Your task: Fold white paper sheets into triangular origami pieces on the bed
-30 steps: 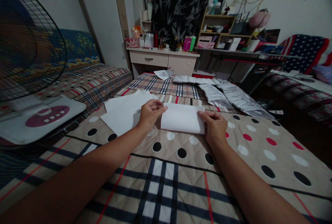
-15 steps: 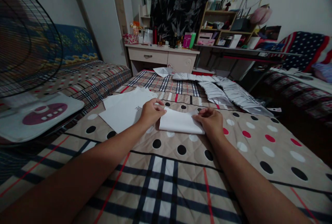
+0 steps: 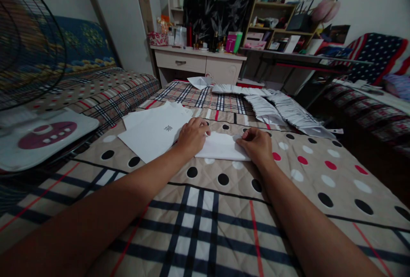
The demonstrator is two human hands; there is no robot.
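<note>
A folded sheet of white paper (image 3: 221, 148) lies on the dotted bed cover in front of me. My left hand (image 3: 193, 137) is over its left end, fingers bent and pressed onto the paper. At the right end, my right hand (image 3: 257, 145) pinches the paper between thumb and fingers. Just left of my left hand, loose white sheets (image 3: 150, 134) overlap one another, the top one bearing a small dark printed mark. Farther off lie rows of stacked folded papers (image 3: 291, 112) and a single folded white piece (image 3: 200, 82).
The patterned bed cover (image 3: 205, 225) spreads beneath everything. A fan (image 3: 28, 42) with a white base (image 3: 83, 124) stands at the left. Beyond the bed are a white dresser (image 3: 182, 61) with bottles on top and a shelf unit (image 3: 272, 5) on a desk.
My left hand has gone from pinching the paper's raised edge to pressing over its left end. The fold now lies flatter. My right hand keeps hold of the right end.
</note>
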